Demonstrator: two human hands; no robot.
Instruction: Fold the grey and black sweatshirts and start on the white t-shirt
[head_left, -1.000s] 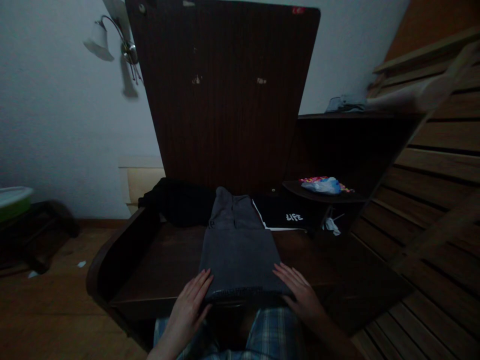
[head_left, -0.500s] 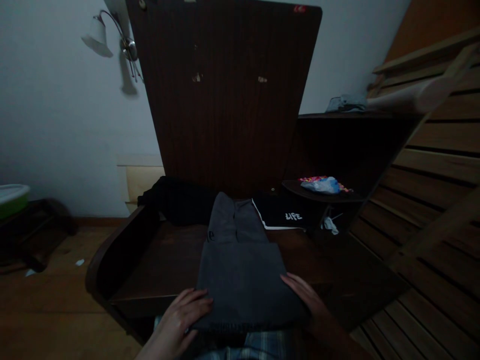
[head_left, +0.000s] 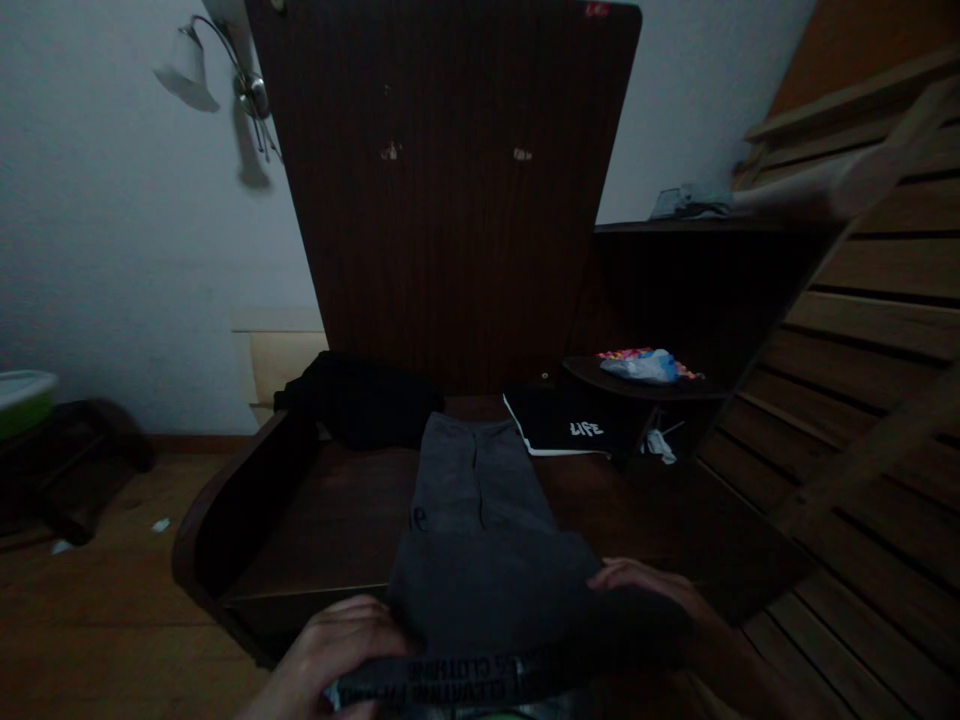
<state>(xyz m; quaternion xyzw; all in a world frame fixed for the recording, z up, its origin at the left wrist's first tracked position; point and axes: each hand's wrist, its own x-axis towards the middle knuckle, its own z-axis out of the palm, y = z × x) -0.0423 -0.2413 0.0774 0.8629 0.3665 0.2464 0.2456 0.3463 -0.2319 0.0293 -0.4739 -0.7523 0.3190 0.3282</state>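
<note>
A pair of grey pants [head_left: 484,580] lies lengthwise on the dark wooden bench [head_left: 322,520], its two legs pointing away and a fold across the middle. The near end, a dark band with printed letters, is drawn out past the bench's front edge. My left hand [head_left: 337,650] grips the left side of this end, fingers on top and thumb below. On the right side my right hand [head_left: 660,595] holds the cloth, its fingertips on top and its thumb hidden.
A black garment [head_left: 360,400] is heaped at the bench's back left. To the right lies a folded black cloth with white lettering [head_left: 562,425]. A plastic bag [head_left: 645,367] rests on a small corner shelf. Wooden slats [head_left: 862,360] stand at the right.
Both hands have come nearer to me and further apart, pulling the pants along. Their far end has slid toward me, and the lettered band now shows more.
</note>
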